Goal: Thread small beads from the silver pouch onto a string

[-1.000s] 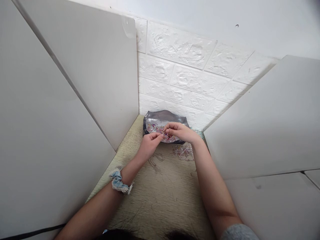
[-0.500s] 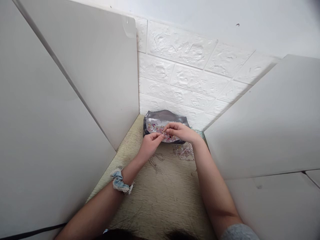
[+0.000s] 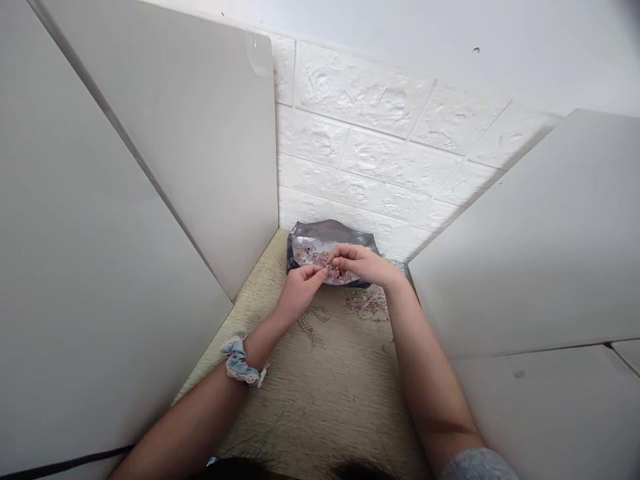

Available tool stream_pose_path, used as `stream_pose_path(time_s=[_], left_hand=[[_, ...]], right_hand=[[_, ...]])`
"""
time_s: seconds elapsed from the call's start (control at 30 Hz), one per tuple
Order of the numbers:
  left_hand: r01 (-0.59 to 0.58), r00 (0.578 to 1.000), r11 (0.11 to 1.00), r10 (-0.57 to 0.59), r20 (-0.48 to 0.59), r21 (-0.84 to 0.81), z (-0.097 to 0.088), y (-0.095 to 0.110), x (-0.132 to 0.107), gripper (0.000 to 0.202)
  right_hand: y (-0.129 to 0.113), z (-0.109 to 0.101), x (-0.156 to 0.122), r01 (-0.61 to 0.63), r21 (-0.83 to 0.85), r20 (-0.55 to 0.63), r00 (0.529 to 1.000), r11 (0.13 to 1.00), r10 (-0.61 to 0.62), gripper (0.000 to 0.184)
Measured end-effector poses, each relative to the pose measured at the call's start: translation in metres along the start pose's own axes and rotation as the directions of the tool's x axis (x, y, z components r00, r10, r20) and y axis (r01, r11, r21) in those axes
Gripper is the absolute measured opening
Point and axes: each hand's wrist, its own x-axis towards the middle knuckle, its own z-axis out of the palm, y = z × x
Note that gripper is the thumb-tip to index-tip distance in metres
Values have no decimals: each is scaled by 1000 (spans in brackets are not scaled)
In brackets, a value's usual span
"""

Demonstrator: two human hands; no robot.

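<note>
A silvery-grey bag point(image 3: 330, 230) with its top open stands against the wall, and many small colourful beads point(image 3: 310, 256) show inside it. Just over its front edge my left hand point(image 3: 303, 287) pinches thumb and forefinger together. My right hand point(image 3: 363, 262) is bent over the beads from the right, its fingertips also pinched, close to the left ones. Whatever sits between the fingertips is too small to make out. Below my left hand, a thin beaded chain point(image 3: 313, 325) lies on the wooden surface. A blue scrunchie with lace point(image 3: 241, 361) circles my left wrist.
A heap of pale pinkish beads point(image 3: 367, 304) lies under my right wrist, with something greenish point(image 3: 397, 265) behind it. White panels point(image 3: 200, 133) on the left and a white panel point(image 3: 540, 247) on the right hem in the wooden surface point(image 3: 340, 400). A white brick-pattern wall point(image 3: 370, 133) closes the back.
</note>
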Motion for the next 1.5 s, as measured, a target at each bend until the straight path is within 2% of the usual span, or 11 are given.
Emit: stream_pose_path(time_s=[0.67, 1.1, 1.37, 1.5], left_hand=[[20, 1000, 1000, -20, -2, -7, -1, 0, 0, 24], [17, 1000, 1000, -18, -20, -20, -1, 2, -1, 24], [41, 999, 999, -41, -6, -29, -1, 0, 0, 24], [64, 998, 991, -66, -11, -114, 0, -2, 1, 23]], right_hand=[[0, 1, 1, -37, -50, -13, 999, 998, 36, 16], [-5, 5, 2, -59, 21, 45, 997, 998, 58, 17], [-13, 8, 0, -16, -40, -64, 998, 999, 13, 10], [-17, 10, 0, -6, -68, -81, 997, 998, 0, 14]])
